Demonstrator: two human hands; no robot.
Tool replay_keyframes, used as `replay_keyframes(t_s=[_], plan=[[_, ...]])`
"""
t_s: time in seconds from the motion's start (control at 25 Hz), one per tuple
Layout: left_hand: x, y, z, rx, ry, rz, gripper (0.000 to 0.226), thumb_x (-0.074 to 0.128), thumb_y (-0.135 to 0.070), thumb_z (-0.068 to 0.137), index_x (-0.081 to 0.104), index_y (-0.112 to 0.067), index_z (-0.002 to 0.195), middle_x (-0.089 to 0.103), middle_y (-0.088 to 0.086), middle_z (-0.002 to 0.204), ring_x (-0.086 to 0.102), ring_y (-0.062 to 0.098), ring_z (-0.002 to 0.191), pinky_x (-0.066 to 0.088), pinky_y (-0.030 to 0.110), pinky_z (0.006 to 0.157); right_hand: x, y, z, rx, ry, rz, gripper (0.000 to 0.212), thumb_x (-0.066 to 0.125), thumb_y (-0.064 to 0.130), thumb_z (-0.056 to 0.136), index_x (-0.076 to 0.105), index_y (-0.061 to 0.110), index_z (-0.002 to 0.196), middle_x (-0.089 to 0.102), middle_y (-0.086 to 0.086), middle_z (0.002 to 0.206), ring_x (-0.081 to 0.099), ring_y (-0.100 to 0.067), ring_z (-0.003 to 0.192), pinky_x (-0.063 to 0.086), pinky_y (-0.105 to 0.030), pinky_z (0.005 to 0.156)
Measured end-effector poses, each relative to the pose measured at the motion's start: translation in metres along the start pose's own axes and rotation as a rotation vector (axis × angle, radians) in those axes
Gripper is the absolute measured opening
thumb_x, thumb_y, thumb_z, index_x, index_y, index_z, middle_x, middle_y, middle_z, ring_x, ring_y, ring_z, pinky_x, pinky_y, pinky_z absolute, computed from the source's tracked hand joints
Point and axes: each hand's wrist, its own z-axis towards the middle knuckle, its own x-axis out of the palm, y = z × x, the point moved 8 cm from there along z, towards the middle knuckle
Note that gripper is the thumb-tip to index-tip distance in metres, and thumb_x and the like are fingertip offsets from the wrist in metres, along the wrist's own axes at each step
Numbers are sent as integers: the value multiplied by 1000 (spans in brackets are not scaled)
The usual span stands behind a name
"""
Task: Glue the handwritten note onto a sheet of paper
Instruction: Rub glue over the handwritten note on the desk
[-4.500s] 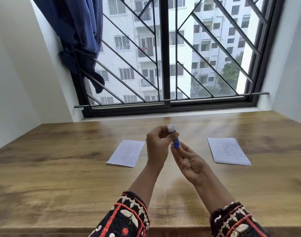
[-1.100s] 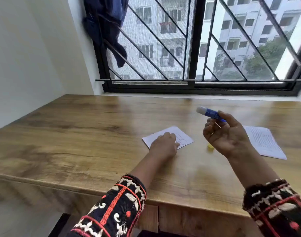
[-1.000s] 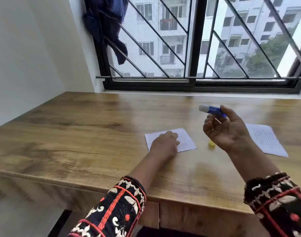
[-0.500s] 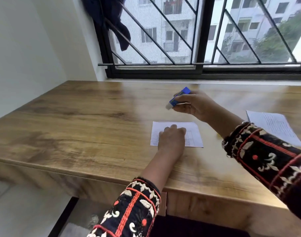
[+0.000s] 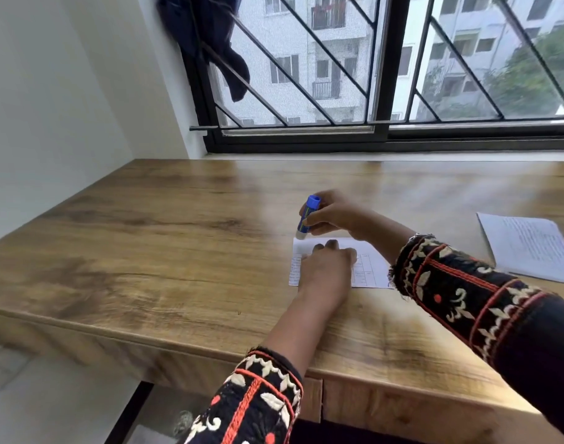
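A small white note point(image 5: 369, 270) with a ruled grid lies on the wooden desk point(image 5: 165, 251). My left hand point(image 5: 327, 272) rests flat on it, fingers spread, pinning it down. My right hand point(image 5: 333, 216) grips a blue glue stick point(image 5: 307, 216), tip pointing down and touching the note's far left corner. A larger sheet of paper point(image 5: 530, 246) with faint writing lies flat to the right, apart from both hands.
A barred window point(image 5: 383, 68) runs along the desk's far edge, with a dark blue cloth point(image 5: 207, 36) hanging at its left. A white wall point(image 5: 56, 100) borders the desk on the left. The desk's front edge point(image 5: 165, 344) is close to my body.
My right hand turned the glue stick tip-down and lowered it onto the note's far left corner. My left hand stayed flat on the note. The view tilted down and left.
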Motion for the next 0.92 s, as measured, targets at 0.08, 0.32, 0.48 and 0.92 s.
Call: replay_keyframes(t_s=[0.08, 0.32, 0.48, 0.92], plan=[[-2, 0, 1, 4, 4, 3, 25, 44, -13, 92, 55, -15, 114, 51, 13, 115, 48, 32, 107, 43, 42, 79, 1, 0, 2, -10, 5, -20, 27, 59, -6, 78, 57, -10, 104, 60, -13, 78, 60, -17, 63, 55, -17, 56], [-4, 2, 1, -4, 24, 7, 26, 45, -15, 93, 54, -18, 116, 51, 12, 118, 47, 31, 110, 44, 42, 80, 3, 2, 8, -35, 26, -53, 23, 58, -6, 77, 59, -9, 100, 61, -10, 74, 60, -16, 63, 54, -17, 57], [-6, 1, 0, 0, 11, 4, 26, 44, -16, 93, 54, -17, 117, 51, 12, 118, 47, 31, 110, 44, 41, 80, 4, 2, 10, -40, 31, -71, 22, 59, -6, 77, 60, -7, 98, 61, -10, 76, 61, -18, 67, 55, -21, 62], [-6, 2, 1, 1, 4, -1, 26, 47, -15, 92, 54, -19, 117, 52, 10, 117, 49, 29, 108, 44, 39, 80, 8, 4, 10, -46, 64, -109, 24, 58, -8, 75, 61, -7, 99, 61, -6, 73, 61, -21, 73, 55, -24, 67]])
